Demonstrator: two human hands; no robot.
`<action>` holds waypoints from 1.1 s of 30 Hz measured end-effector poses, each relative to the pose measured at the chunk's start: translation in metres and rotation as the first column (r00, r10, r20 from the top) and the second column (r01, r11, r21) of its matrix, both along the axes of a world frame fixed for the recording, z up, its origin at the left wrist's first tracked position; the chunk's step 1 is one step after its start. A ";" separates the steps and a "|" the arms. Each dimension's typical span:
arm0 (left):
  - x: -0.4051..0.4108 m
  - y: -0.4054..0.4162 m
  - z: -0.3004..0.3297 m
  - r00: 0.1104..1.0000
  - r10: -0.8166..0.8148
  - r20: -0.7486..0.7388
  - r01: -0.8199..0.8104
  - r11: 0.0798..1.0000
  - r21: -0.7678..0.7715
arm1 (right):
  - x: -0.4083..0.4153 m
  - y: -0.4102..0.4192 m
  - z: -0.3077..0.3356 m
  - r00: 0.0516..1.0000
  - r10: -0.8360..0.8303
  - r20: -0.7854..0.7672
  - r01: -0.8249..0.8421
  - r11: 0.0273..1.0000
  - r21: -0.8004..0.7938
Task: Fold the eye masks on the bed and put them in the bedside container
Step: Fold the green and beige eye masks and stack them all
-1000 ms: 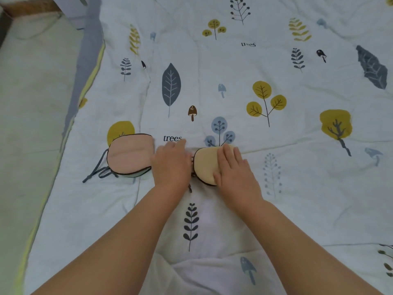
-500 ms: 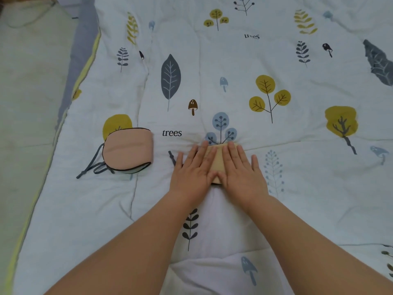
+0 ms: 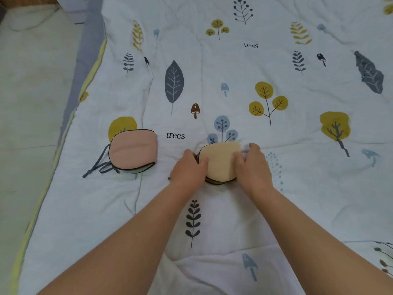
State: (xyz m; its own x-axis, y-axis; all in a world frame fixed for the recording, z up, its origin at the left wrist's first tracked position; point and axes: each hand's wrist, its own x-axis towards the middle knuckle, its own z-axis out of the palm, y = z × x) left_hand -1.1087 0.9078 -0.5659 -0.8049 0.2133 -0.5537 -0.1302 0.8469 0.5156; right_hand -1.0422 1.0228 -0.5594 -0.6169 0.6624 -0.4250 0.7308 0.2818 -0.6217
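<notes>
A beige eye mask [image 3: 220, 161], folded in half with a dark trim, lies on the printed quilt [image 3: 297, 177] in front of me. My left hand [image 3: 188, 170] grips its left edge and my right hand [image 3: 251, 167] grips its right edge. A pink eye mask [image 3: 134, 151], also folded, rests on the quilt to the left, apart from both hands, with its grey strap [image 3: 98, 167] trailing out to the left. No container is in view.
The quilt's yellow and grey edge [image 3: 85, 88] runs along the left side. Beyond it lies a pale mat or floor [image 3: 32, 92]. The quilt stretches far to the right and to the back.
Both hands were pressing flat on top of the beige mask. Now they have slid to its two sides and hold its edges, so its top shows.
</notes>
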 end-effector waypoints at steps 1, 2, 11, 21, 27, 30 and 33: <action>-0.001 -0.001 0.001 0.996 0.053 0.072 -0.059 0.994 0.090 | -0.001 -0.001 -0.001 1.000 -0.014 0.024 0.015 0.998 -0.055; -0.002 -0.002 0.002 0.991 0.078 0.111 -0.094 0.985 0.143 | -0.003 -0.002 -0.002 0.999 -0.015 0.038 0.019 0.995 -0.099; -0.007 -0.025 0.026 0.970 0.241 0.004 -0.225 0.898 0.379 | -0.016 -0.022 0.015 0.967 -0.172 -0.186 0.111 0.948 -0.297; -0.041 -0.090 0.060 0.867 0.416 -0.275 -0.286 0.866 0.409 | -0.062 -0.085 0.039 0.946 -0.078 -0.315 -0.045 0.929 -0.367; -0.067 -0.131 0.046 0.841 0.484 -0.243 -0.403 0.859 0.316 | -0.098 -0.126 0.031 0.952 0.032 -0.304 -0.135 0.936 -0.325; -0.074 -0.140 0.037 0.835 0.493 -0.246 -0.426 0.860 0.280 | -0.108 -0.138 0.021 0.956 0.056 -0.289 -0.150 0.938 -0.313; -0.077 -0.143 0.026 0.857 0.468 -0.218 -0.425 0.879 0.215 | -0.108 -0.140 0.009 0.968 0.079 -0.240 -0.147 0.949 -0.280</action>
